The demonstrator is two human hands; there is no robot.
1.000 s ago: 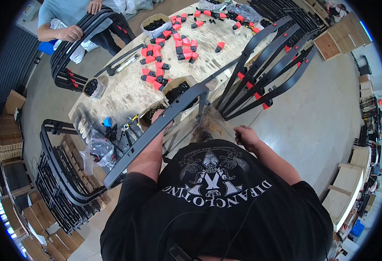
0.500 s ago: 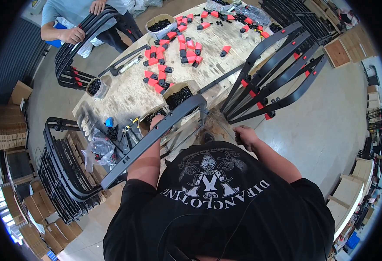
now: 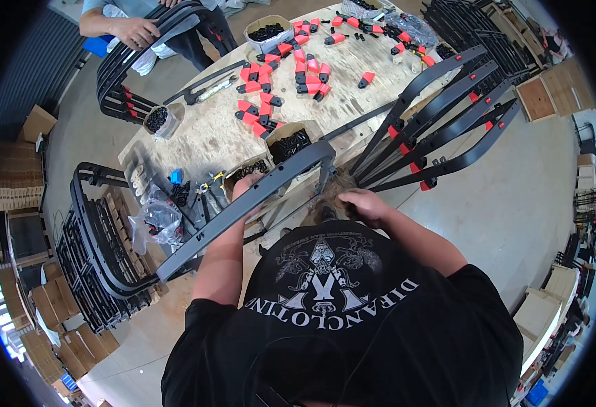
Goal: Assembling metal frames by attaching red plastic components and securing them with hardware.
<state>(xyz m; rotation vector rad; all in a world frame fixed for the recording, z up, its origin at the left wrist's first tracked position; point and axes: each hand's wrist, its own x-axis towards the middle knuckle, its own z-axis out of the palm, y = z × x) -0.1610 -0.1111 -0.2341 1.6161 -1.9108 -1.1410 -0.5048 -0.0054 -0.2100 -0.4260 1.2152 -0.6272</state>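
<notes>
A dark grey bent metal tube frame (image 3: 244, 210) stands in front of me, its long bar slanting up to the right and bending down at the table edge. Behind that bar, my left hand (image 3: 247, 185) is at an open carton of small black parts (image 3: 252, 168). The bar and the carton hide most of its fingers. My right hand (image 3: 364, 205) is curled, close to the frame's right-hand bend, over something dark that I cannot make out. A second carton of black parts (image 3: 290, 144) sits beside the first.
Red-and-black plastic pieces (image 3: 264, 91) are spread over the wooden table (image 3: 196, 146). Several dark frames (image 3: 440, 129) with red fittings lean at the right edge. More frames (image 3: 105, 251) are stacked at left. Across the table, another person's hand (image 3: 135, 32) rests on frames.
My right hand has moved left, toward the bend of the frame in front of me. My left hand stays at the carton. The whole view has shifted slightly.
</notes>
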